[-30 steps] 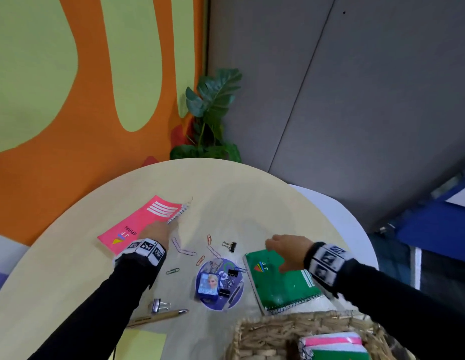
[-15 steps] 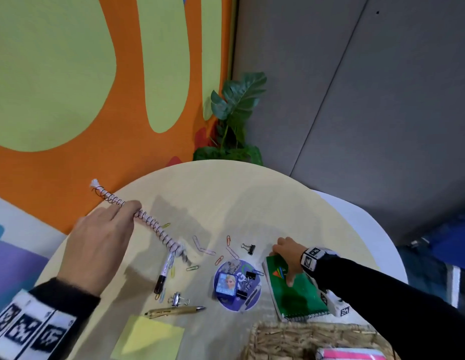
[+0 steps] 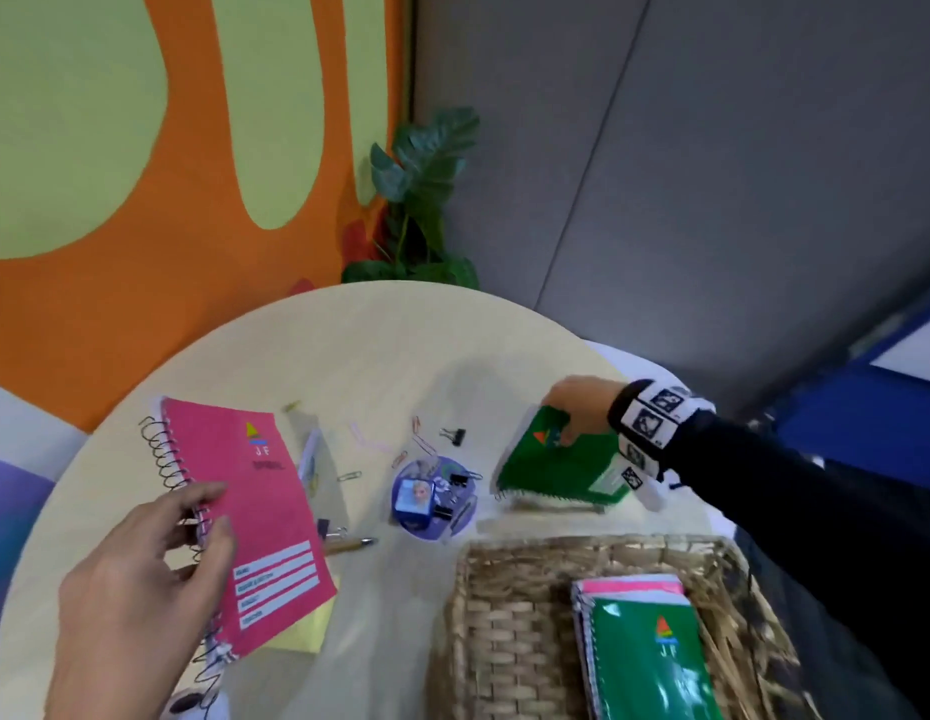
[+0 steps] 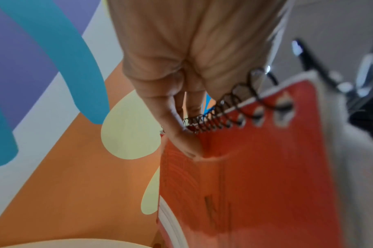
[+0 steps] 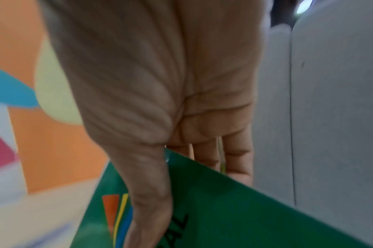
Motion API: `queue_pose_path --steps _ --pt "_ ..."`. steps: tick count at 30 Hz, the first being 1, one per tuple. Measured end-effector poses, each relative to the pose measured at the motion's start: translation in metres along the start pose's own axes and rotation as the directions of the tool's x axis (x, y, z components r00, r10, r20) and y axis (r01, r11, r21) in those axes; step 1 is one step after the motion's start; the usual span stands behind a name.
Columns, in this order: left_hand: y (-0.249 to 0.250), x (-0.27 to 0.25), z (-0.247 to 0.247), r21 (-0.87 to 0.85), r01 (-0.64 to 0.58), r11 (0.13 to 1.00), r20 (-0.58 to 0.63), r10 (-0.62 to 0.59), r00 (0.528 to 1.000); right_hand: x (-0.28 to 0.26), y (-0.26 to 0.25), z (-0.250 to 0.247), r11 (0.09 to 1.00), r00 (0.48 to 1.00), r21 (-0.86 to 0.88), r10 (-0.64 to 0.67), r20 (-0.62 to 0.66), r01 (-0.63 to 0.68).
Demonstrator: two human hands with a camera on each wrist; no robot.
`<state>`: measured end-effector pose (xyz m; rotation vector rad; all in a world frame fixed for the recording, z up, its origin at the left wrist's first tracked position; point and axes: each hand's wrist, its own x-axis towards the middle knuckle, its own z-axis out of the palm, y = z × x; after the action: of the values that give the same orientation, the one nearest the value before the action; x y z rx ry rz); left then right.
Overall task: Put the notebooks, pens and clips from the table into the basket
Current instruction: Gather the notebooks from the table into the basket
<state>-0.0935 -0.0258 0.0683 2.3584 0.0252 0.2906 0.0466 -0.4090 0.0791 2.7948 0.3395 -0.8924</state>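
2 hands grip notebooks: left hand (image 3: 141, 579) pink notebook (image 3: 255, 517), right hand (image 3: 582, 407) green notebook (image 3: 561, 465).

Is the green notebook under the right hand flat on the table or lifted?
Partly lifted. The right hand grips the far edge of the green notebook and tilts it up; its spiral edge looks still on the table.

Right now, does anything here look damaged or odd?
Yes. The pink notebook held by the left hand has a damaged spiral binding: the wire is stretched out and sticks past the cover at both ends.
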Motion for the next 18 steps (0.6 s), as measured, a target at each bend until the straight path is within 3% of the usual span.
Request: queue_pose_path --steps 2,5,7,8,11,13,16,18 --pt "-0.013 -0.004 0.002 0.126 -0.068 0.990 0.034 0.064 0.997 -0.049 0.008 -0.018 0.995 0.980 0.091 0.067 -0.190 -0.051" --pt "-0.020 -0.007 0.004 0.161 -0.100 0.982 0.091 0.086 0.992 -0.120 0.022 -0.018 0.958 0.906 0.281 0.163 -0.391 -0.052" --pt "-0.014 -0.008 0.006 0.151 -0.077 0.986 0.095 0.063 0.994 -0.157 0.029 -0.002 0.888 0.866 0.459 0.216 -0.451 0.017" --pt "-0.009 -0.009 0.008 0.159 -0.075 0.984 0.106 0.059 0.993 -0.170 0.032 0.011 0.805 0.854 0.588 0.251 -0.456 0.077" --pt "0.005 -0.017 0.012 0.166 -0.101 0.981 0.117 0.082 0.990 -0.193 0.038 0.063 0.333 0.853 0.906 0.361 -0.377 0.260" --pt "0.013 -0.020 0.012 0.149 -0.147 0.978 0.091 0.135 0.987 -0.195 0.040 0.104 0.133 0.873 0.970 0.425 -0.240 0.202" --pt "0.025 -0.019 0.006 0.097 -0.242 0.965 0.082 0.235 0.969 -0.190 0.035 0.159 -0.008 0.927 1.000 0.376 0.003 0.000" --pt "0.040 -0.021 0.000 0.025 -0.287 0.958 0.069 0.284 0.956 -0.183 0.031 0.191 0.016 0.930 0.990 0.347 0.123 -0.137"
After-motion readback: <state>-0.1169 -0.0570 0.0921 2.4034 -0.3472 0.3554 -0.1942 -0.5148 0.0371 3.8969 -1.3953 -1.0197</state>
